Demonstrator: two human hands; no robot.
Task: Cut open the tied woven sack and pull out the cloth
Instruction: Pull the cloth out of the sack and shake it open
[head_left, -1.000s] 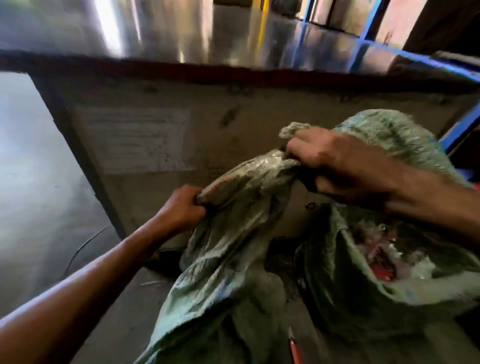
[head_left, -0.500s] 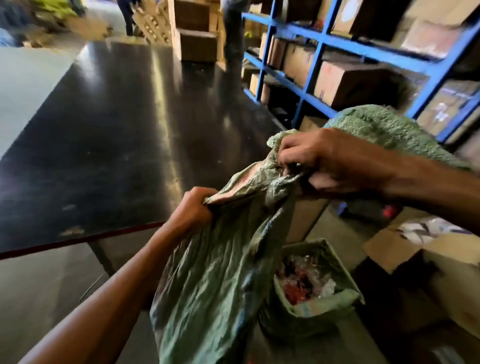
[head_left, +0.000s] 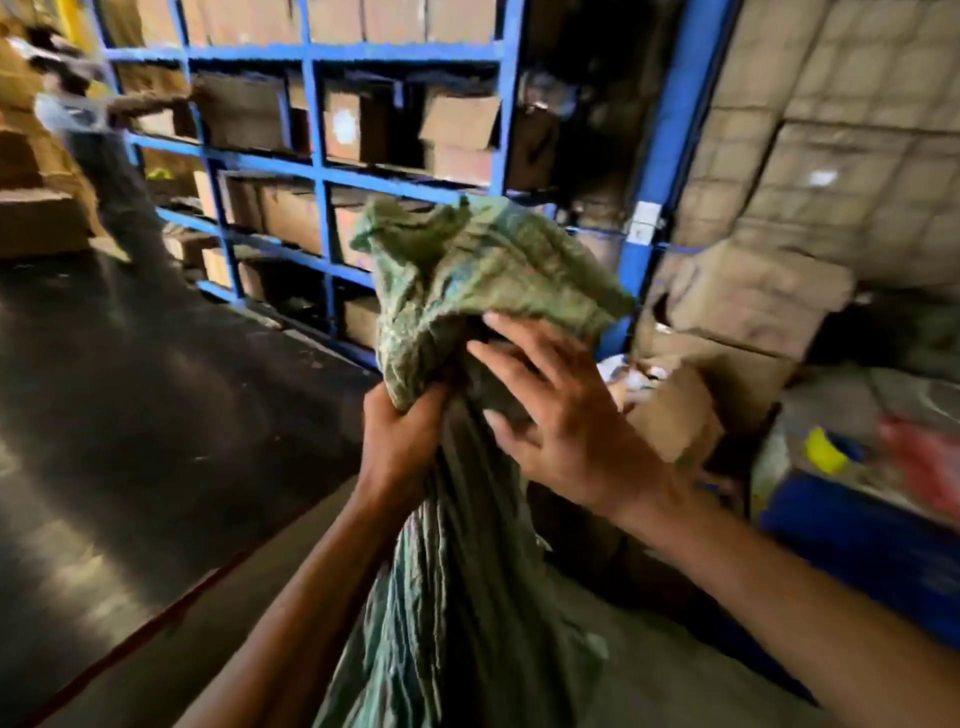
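Head view: left hand (head_left: 400, 447) is fisted tight around the gathered neck of the green woven sack (head_left: 467, 597), knuckles toward the camera, fabric bunched inside the grip. Right hand (head_left: 566, 431) lies just beside it on the right, fingers (head_left: 519, 338) spread apart and flat against the sack, tips reaching under the crumpled top fold; it presses on the fabric without closing on it. Above both hands the sack's loose top flares out in a wrinkled crown; below them the body hangs in long vertical pleats down to the bottom edge of the frame. Whether the mouth is tied or cut cannot be told; no cloth shows outside it.

Left of the forearms, a dark glossy table (head_left: 130, 415) with a reddish front edge runs diagonally. Behind the sack stands a blue shelving rack (head_left: 317, 176) filled with cardboard boxes (head_left: 457, 130). A blurred person (head_left: 88, 130) stands at far left by the rack. More cartons (head_left: 753, 296) are stacked at right.
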